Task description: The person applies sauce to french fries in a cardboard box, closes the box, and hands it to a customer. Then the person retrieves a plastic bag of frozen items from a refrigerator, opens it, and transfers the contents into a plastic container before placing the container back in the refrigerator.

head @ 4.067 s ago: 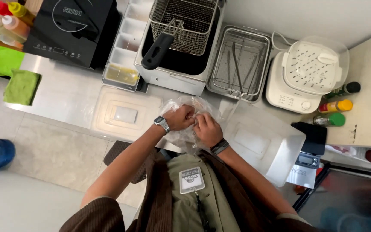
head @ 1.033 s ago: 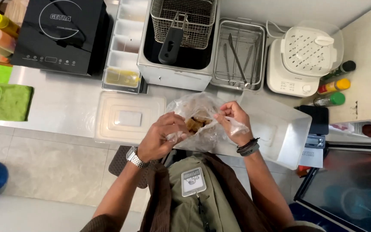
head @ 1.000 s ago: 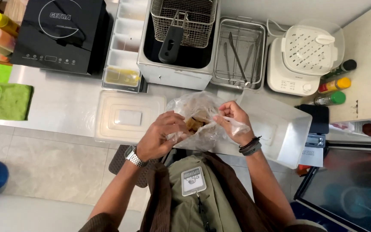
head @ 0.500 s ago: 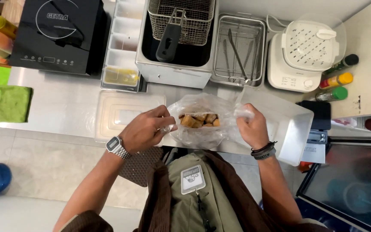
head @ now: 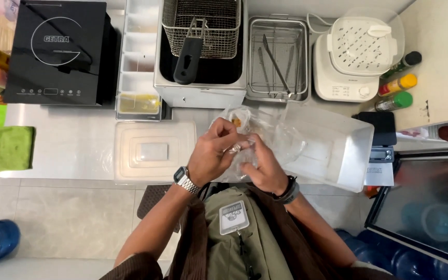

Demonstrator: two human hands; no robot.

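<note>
Both hands' grip is pinched tight on the crumpled clear plastic bag [head: 265, 137] — left hand [head: 211, 155] and right hand [head: 260, 168] meet at its mouth, just in front of the open clear plastic tub [head: 333, 150] on the steel bench [head: 63, 140]. Looks like the bag-handling step; brown food shows inside. Next move calls for a firm two-handed hold so nothing spills.

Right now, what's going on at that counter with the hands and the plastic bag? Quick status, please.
Left hand and right hand both gripping the crinkled clear plastic bag, golden-brown bits inside. Bag held over the steel counter. Clear plastic tub close by on the right; nothing blocking.
</note>
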